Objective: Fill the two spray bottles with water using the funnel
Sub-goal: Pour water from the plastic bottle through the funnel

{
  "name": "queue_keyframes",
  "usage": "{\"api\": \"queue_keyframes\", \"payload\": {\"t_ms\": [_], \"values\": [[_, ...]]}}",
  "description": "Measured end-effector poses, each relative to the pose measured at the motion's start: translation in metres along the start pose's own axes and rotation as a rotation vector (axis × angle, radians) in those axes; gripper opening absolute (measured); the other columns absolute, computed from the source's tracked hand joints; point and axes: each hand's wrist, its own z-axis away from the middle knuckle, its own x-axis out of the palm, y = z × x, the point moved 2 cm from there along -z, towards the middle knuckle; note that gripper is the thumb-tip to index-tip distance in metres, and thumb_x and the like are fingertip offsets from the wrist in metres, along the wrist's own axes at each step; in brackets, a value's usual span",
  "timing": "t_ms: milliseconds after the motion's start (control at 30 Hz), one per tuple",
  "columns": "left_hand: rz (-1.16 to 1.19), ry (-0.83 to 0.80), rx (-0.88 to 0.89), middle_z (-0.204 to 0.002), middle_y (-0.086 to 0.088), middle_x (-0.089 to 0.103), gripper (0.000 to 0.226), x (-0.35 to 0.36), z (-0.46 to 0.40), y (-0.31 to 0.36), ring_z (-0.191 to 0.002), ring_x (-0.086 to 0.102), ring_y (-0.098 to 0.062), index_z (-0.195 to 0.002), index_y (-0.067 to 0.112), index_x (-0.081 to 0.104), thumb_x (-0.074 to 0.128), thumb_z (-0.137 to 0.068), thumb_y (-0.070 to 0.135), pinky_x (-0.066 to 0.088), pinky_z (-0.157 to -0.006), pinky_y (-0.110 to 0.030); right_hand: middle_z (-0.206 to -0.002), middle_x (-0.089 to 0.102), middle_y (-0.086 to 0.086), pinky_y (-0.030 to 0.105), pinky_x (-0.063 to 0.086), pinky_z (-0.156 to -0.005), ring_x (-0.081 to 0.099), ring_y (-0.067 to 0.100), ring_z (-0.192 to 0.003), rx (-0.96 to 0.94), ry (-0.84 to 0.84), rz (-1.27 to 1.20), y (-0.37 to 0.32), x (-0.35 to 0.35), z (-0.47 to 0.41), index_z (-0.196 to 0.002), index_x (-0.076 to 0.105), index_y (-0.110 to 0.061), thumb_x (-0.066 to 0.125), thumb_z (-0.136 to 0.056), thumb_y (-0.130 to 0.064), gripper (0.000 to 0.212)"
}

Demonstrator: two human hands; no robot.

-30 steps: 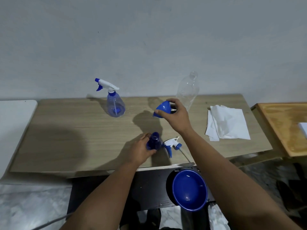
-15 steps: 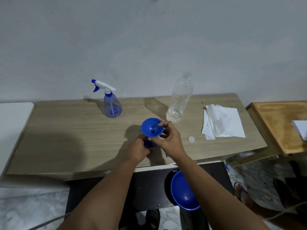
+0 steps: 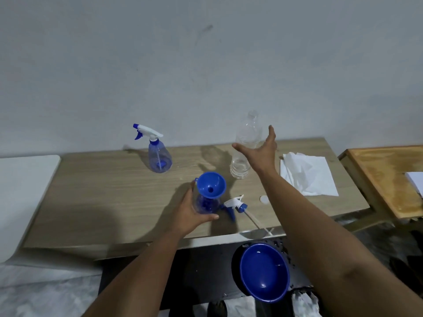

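Observation:
A blue funnel [image 3: 211, 184] sits upright in the neck of an uncapped spray bottle [image 3: 206, 204] near the table's front edge. My left hand [image 3: 190, 213] grips that bottle from the left. Its blue-and-white spray head [image 3: 235, 204] lies on the table just to the right, tube pointing over the edge. My right hand [image 3: 261, 152] is spread wide in front of a clear plastic water bottle [image 3: 246, 143] at the back, fingers not closed on it. A second spray bottle [image 3: 158, 154], head on, stands at the back left.
White paper napkins [image 3: 307, 173] lie at the table's right end, a small white cap [image 3: 264, 199] in front of them. A blue bowl [image 3: 264, 272] sits below the wooden table's [image 3: 103, 195] front edge. Another wooden surface [image 3: 384, 179] stands to the right, a white one [image 3: 20, 191] to the left.
My right hand set the funnel into the held bottle's neck, let go, and reached back to the clear bottle. My left hand stayed on the spray bottle.

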Motion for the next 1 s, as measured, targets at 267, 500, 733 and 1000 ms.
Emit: {"api": "queue_keyframes", "payload": {"t_ms": [267,500,733,1000], "values": [[0.064,0.044,0.065,-0.158,0.017,0.034,0.136,-0.001,-0.007,0.010,-0.144,0.032,-0.003,-0.150,0.053,0.011,0.096,-0.045,0.057,0.032,-0.115,-0.035,-0.123,0.059,-0.011,0.026,0.042,-0.094,0.059,0.018,-0.125,-0.044,0.105,-0.063,0.015,0.008,-0.012,-0.130,0.055,-0.023,0.087,-0.077,-0.049,0.067],[0.044,0.049,0.091,-0.155,0.012,0.038,0.136,-0.005,-0.004,0.022,-0.142,0.036,-0.009,-0.147,0.060,0.010,0.096,-0.042,0.060,0.036,-0.114,-0.041,-0.120,0.067,-0.015,0.029,0.051,-0.103,0.064,0.000,-0.118,-0.167,0.237,-0.243,0.006,-0.031,0.022,-0.116,0.048,-0.030,0.090,-0.069,-0.046,0.065],[0.012,0.026,0.130,-0.151,0.008,0.044,0.126,-0.011,-0.006,0.034,-0.138,0.042,-0.011,-0.156,0.033,0.023,0.097,-0.055,0.043,0.040,-0.112,-0.038,-0.098,0.060,0.005,0.034,0.061,-0.081,0.068,0.021,-0.086,-0.327,-0.088,-0.271,-0.018,-0.051,0.043,-0.128,0.051,-0.045,0.088,-0.069,-0.024,0.073],[-0.031,0.065,0.181,-0.121,0.014,0.066,0.079,-0.019,-0.009,0.046,-0.115,0.060,-0.007,-0.130,0.034,0.056,0.095,-0.061,0.034,0.050,-0.099,-0.033,-0.080,0.064,-0.002,0.021,0.051,-0.068,0.059,0.005,-0.065,-0.246,-0.527,0.269,-0.002,-0.038,0.065,-0.118,0.054,-0.045,0.087,-0.064,-0.036,0.064]]}}
